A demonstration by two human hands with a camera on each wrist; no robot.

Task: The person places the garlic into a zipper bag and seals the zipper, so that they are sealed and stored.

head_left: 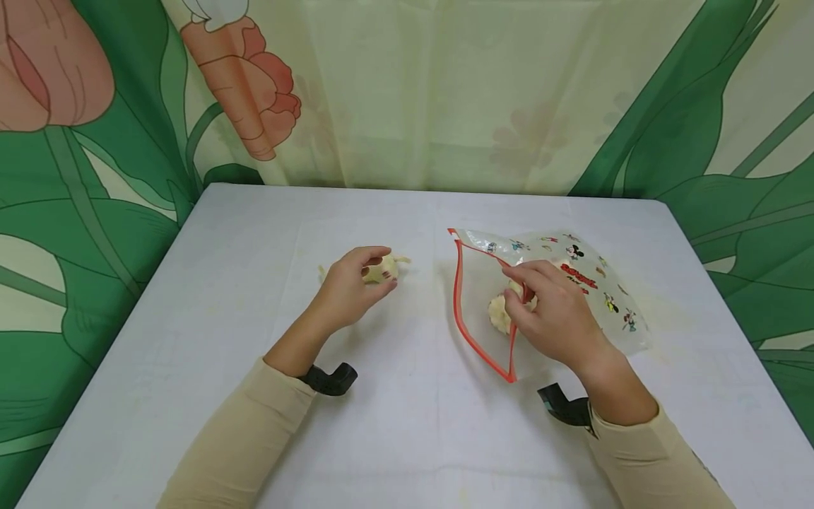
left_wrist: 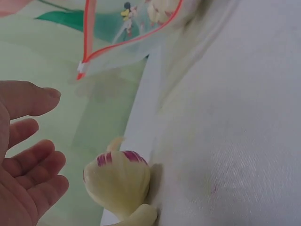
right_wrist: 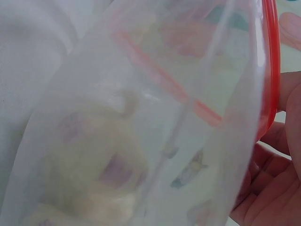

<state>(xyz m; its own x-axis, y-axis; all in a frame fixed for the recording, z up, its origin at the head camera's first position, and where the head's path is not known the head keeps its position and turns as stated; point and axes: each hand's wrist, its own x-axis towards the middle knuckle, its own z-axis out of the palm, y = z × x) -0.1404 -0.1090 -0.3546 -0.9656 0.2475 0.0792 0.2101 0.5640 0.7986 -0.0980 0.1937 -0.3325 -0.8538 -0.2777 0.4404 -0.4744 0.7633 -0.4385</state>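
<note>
A whitish garlic bulb (head_left: 385,268) with purple streaks lies on the table, plainly seen in the left wrist view (left_wrist: 117,181). My left hand (head_left: 357,286) is beside it with thumb and fingers parted; in the left wrist view the fingers (left_wrist: 40,165) stand apart from the bulb. A pale stem tip (head_left: 321,273) pokes out left of that hand. My right hand (head_left: 556,307) pinches the red-edged rim of a clear zip bag (head_left: 626,322) printed with cartoon figures, its mouth spread toward the left. Inside it garlic bulbs (right_wrist: 94,160) show blurred through the plastic.
A white-covered table (head_left: 394,431) carries everything. Behind its far edge hangs a curtain (head_left: 413,92) printed with flowers and leaves. Black wrist mounts (head_left: 331,379) jut from both sleeves.
</note>
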